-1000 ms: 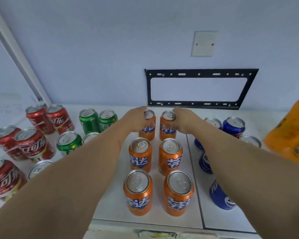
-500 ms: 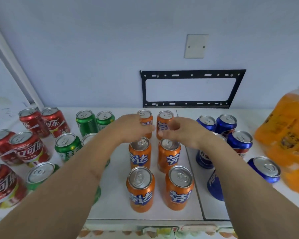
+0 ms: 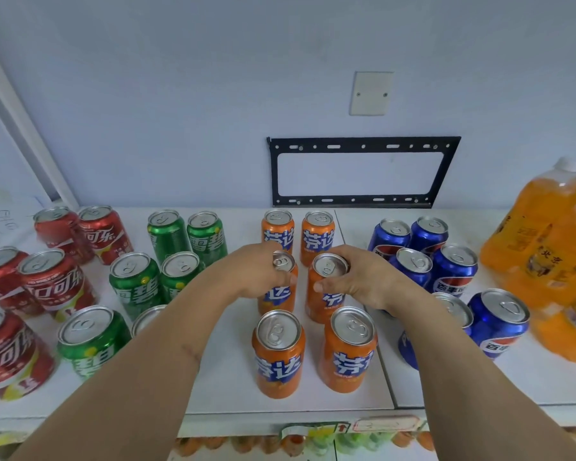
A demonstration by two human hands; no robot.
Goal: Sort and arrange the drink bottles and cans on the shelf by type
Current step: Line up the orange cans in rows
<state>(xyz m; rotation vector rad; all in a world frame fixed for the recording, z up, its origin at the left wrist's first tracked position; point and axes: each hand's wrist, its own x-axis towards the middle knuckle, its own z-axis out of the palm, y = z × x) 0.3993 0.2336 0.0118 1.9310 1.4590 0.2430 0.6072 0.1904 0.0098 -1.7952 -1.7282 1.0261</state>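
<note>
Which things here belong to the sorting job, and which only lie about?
Job: orange cans, middle pair gripped by left hand and right hand; green cans; red cans; blue cans; orange bottles.
Not job: black wall bracket; blank wall plate.

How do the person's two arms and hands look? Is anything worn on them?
Both forearms are bare; no sleeve shows in the picture. The left hand and the right hand wear no glove, and no ring, watch or bracelet is visible. A thin line-shaped mark crosses the left forearm.
</note>
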